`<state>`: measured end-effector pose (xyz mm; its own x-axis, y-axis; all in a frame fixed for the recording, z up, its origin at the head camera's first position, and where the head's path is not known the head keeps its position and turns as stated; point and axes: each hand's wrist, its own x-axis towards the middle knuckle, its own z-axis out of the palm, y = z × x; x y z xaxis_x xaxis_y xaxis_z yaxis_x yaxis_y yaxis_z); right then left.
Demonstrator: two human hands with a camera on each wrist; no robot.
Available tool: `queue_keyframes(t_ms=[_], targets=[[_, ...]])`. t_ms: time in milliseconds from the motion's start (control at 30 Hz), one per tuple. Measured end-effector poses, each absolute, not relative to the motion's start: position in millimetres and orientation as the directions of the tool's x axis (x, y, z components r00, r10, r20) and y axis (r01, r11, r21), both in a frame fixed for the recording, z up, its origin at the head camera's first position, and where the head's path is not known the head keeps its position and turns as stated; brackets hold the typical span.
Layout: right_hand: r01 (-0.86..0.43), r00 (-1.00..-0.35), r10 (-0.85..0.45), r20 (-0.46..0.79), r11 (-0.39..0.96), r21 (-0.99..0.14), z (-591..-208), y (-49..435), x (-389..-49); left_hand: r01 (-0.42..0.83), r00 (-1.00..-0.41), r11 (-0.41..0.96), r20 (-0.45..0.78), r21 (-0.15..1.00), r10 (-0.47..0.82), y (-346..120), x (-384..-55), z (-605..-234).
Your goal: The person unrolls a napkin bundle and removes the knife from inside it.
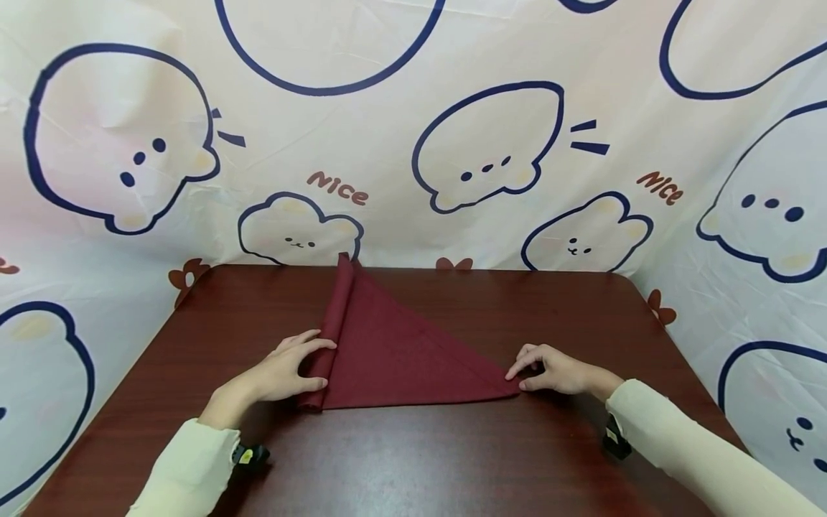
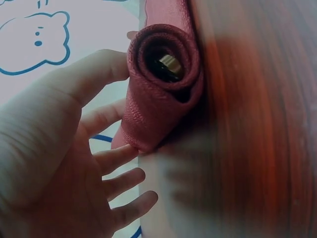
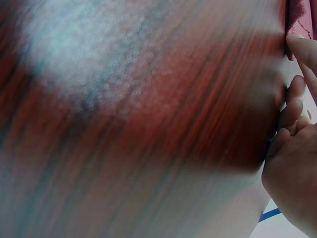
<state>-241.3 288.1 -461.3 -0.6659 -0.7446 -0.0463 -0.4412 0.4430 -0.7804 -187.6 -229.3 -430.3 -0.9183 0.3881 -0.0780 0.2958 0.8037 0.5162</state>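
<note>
A dark red cloth lies on the table, its left side wound into a long roll and the rest spread flat as a triangle. My left hand rests on the near part of the roll, thumb and fingers fairly straight. Close up in the left wrist view, the roll's spiral end shows a hollow with a small gold-coloured patch inside; what that is I cannot tell. At the triangle's right corner, my right hand pinches the cloth between thumb and fingertips. The right wrist view catches only a bit of this cloth corner.
The dark brown wooden table has a shiny surface. A white sheet with blue cartoon outlines stands behind it and along both sides. Cream sleeves cover my arms, with a dark wrist device at the left wrist.
</note>
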Motion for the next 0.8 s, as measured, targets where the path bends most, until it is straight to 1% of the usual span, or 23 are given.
queue_keyframes(t_ms=[300,500,800], targets=[[-0.468,-0.654,-0.755,-0.031,0.437,-0.768,-461.4,289.6,-244.0,0.305,-0.92,0.784,-0.046,0.54,0.389,-241.1,-186.0,-426.1],[-0.463,-0.655,-0.755,-0.035,0.437,-0.771,-461.6,289.1,-245.1,0.304,-0.923,0.783,-0.035,0.543,0.383,-249.4,-185.0,-423.8],[-0.45,-0.658,-0.752,-0.045,0.44,-0.777,-461.6,289.2,-243.3,0.284,-0.929,0.793,-0.051,0.539,0.367,-258.6,-179.8,-426.9]])
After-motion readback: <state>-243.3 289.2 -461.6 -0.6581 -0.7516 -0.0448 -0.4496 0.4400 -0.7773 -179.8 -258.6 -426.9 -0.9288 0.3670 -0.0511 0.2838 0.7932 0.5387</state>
